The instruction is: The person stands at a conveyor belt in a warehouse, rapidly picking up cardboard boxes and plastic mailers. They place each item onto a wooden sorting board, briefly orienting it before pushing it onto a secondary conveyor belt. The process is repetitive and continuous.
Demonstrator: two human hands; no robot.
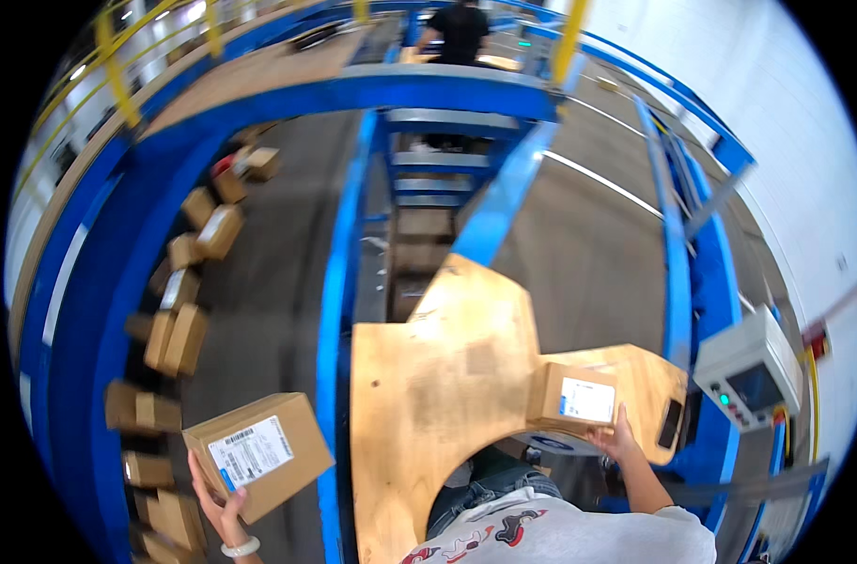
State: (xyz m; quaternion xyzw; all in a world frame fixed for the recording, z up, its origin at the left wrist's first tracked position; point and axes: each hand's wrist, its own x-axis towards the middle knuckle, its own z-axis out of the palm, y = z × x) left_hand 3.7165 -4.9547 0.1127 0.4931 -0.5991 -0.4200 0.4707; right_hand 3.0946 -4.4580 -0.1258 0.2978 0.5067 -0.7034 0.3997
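Note:
My left hand (224,512) grips a brown cardboard box (302,451) by its near left side, thumb on the front face. A white printed label covers part of that face. The box is tilted and held over the left conveyor belt (269,254). On the right, my right hand (619,442) has hold of the near right corner of a smaller cardboard box (551,395), which also bears a white label. That smaller box is at the near edge of the cut-out wooden worktop (447,362); some fingers are hidden beneath it.
Several cardboard boxes (186,338) line the left belt's far side, against a blue wall (100,282). Blue rails (349,235) divide the belts. A dark phone-like object (670,423) lies on the worktop's right end, near a grey control box (753,371). Another person (459,33) stands far ahead.

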